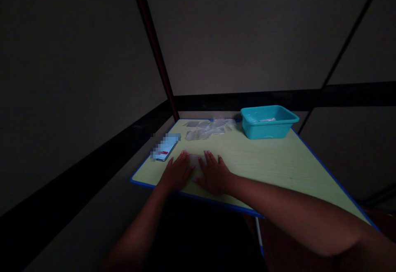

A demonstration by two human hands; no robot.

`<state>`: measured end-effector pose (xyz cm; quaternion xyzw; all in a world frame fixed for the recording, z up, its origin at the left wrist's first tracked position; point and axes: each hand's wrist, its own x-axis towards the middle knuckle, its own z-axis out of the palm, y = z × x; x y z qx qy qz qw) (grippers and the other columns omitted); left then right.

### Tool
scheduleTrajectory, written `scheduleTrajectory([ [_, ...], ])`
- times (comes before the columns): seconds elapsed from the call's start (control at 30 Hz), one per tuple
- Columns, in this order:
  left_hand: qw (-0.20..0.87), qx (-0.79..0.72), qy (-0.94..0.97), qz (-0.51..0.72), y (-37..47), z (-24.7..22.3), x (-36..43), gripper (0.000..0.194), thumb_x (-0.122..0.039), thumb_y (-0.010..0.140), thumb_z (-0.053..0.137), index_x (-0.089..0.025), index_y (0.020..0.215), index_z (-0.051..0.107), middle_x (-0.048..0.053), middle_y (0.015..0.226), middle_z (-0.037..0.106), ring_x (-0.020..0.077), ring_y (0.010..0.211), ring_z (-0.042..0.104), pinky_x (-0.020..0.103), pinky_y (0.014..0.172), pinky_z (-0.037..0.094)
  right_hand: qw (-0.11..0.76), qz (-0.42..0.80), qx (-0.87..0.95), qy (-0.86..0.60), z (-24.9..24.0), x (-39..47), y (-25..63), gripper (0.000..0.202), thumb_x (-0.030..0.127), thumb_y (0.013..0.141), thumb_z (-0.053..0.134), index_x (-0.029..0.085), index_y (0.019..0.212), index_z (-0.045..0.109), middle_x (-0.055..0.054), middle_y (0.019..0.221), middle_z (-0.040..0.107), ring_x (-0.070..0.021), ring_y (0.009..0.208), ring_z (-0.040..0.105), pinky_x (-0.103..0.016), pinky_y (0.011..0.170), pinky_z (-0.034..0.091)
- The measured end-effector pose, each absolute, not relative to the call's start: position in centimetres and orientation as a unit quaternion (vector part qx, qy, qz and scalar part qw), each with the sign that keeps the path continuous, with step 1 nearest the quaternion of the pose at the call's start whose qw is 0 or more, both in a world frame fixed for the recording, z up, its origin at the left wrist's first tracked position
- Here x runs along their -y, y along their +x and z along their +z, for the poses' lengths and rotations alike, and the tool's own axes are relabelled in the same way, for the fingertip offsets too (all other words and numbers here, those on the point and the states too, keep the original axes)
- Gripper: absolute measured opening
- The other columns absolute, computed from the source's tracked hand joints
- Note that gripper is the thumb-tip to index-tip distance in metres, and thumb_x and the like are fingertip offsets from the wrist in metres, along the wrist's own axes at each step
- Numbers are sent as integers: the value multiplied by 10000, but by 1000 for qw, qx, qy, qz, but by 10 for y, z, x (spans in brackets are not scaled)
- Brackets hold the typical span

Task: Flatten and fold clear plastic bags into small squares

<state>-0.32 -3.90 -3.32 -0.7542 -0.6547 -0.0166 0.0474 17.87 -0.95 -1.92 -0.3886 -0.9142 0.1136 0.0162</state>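
My left hand [177,173] lies flat near the front edge of the table, fingers stretched out and open. Beside it my right hand [214,175] is also flat, with its fingers spread. Between and partly beneath them is a thin, see-through piece that looks like a clear plastic bag [197,160]; the hands cover much of it. Farther back, several clear plastic bags [206,131] lie loosely overlapped. A phone [167,146] with a lit screen rests to the left of my left hand.
The light wooden-topped table [262,160] has a blue edge and stands in a corner against dark walls. On its back right sits a turquoise plastic basin [267,131] with some whitish, see-through material inside.
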Motion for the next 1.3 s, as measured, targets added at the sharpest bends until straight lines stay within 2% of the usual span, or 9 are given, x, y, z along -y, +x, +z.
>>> scheduleTrajectory([
  [0.2, 48, 650, -758, -27, 0, -34, 38, 544, -376, 962, 267, -75, 1410, 331, 183, 1495, 292, 246, 1400, 244, 541, 1093, 232, -12, 110, 908, -403, -16, 10, 179, 851, 645, 868, 303, 82, 1489, 151, -235, 1529, 18, -330, 1419, -8, -585, 1094, 56],
  [0.4, 2, 646, -764, -10, 8, -26, 29, 619, -454, 954, 272, -42, 1415, 309, 228, 1500, 243, 301, 1410, 188, 598, 1085, 189, -22, 90, 920, -381, -17, 2, 201, 831, 661, 870, 294, 132, 1495, 155, -179, 1542, 32, -334, 1412, -47, -573, 1103, 79],
  [0.53, -6, 602, -798, -17, 32, 0, 13, 660, -494, 950, 260, -23, 1407, 318, 235, 1503, 232, 296, 1422, 139, 564, 1104, 166, -6, 82, 927, -366, -20, -4, 215, 818, 697, 863, 261, 171, 1488, 215, -151, 1547, 86, -352, 1411, -32, -587, 1100, 103],
  [0.7, -75, 513, -854, -33, 62, 28, -18, 700, -537, 948, 162, -53, 1442, 264, 203, 1520, 205, 265, 1421, 159, 512, 1112, 178, 0, 69, 930, -361, -24, -5, 217, 772, 670, 880, 279, 166, 1465, 297, -189, 1523, 204, -390, 1400, 120, -616, 1090, 109],
  [0.8, -100, 468, -877, -42, 65, 24, -34, 691, -528, 951, 194, -65, 1463, 203, 180, 1540, 132, 245, 1432, 105, 483, 1119, 174, 12, 51, 932, -359, -26, -4, 220, 738, 656, 886, 298, 170, 1438, 362, -192, 1500, 277, -401, 1387, 172, -626, 1086, 119],
  [0.9, -102, 428, -896, -65, 60, 10, -42, 664, -509, 957, 215, -85, 1468, 192, 155, 1547, 125, 228, 1437, 75, 515, 1125, 124, 17, 36, 934, -355, -31, -8, 231, 745, 668, 872, 328, 186, 1440, 360, -183, 1490, 303, -399, 1383, 182, -631, 1083, 144],
  [1.0, -119, 396, -905, -100, 55, -3, -44, 653, -513, 963, 175, -108, 1475, 163, 127, 1554, 118, 203, 1439, 54, 511, 1127, 136, 41, 15, 932, -361, -40, -14, 245, 716, 661, 863, 369, 205, 1414, 407, -164, 1457, 374, -394, 1388, 162, -655, 1071, 159],
  [1.13, -108, 378, -910, -132, 53, -11, -44, 639, -508, 964, 194, -129, 1477, 158, 118, 1553, 145, 190, 1437, 86, 502, 1132, 137, 58, -7, 939, -338, -48, -19, 253, 711, 631, 867, 405, 205, 1434, 365, -167, 1468, 338, -388, 1389, 135, -672, 1051, 203],
  [1.3, -131, 391, -903, -120, 47, -11, -44, 640, -493, 962, 239, -98, 1464, 202, 159, 1535, 194, 238, 1426, 147, 515, 1113, 202, 77, -10, 944, -320, -46, -13, 251, 670, 570, 888, 427, 294, 1471, 246, -112, 1489, 295, -374, 1388, 94, -691, 1033, 217],
])
